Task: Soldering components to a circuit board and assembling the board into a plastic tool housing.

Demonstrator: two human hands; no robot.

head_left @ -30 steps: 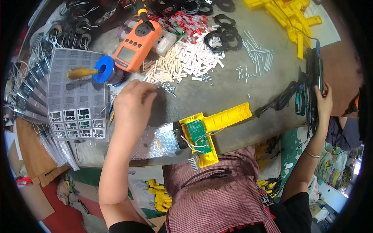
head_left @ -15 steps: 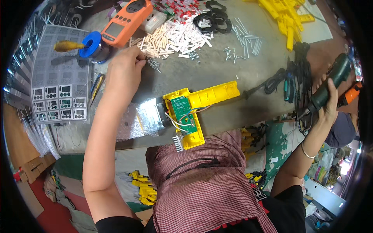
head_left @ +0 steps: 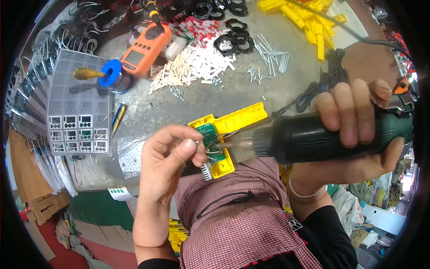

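Note:
My left hand (head_left: pixel 170 154) pinches a small screw (head_left: pixel 196 143) between thumb and fingertips, over a yellow plastic housing half (head_left: pixel 244 115). Inside the housing lies a green circuit board (head_left: pixel 206 130) with wires, partly hidden by my fingers. A finned metal heat sink (head_left: pixel 206 171) sticks out at its near left edge. My right hand (head_left: pixel 351 114) is wrapped round a dark electric screwdriver (head_left: pixel 304 136), blurred and held level. Its tip points left, above the board and close to my left fingers.
Behind lie small loose screws (head_left: pixel 177 93), white and beige sleeves (head_left: pixel 206 62) and long screws (head_left: pixel 273 56). At the left are a blue solder spool (head_left: pixel 111 74), an orange meter (head_left: pixel 145 49), a sticker sheet (head_left: pixel 78 98) and a cutter knife (head_left: pixel 118 119). Yellow housings (head_left: pixel 309 18) stand far right.
My left hand has come from the loose screw pile to the housing with a screw in its fingertips. My right hand has brought the electric screwdriver in from the right.

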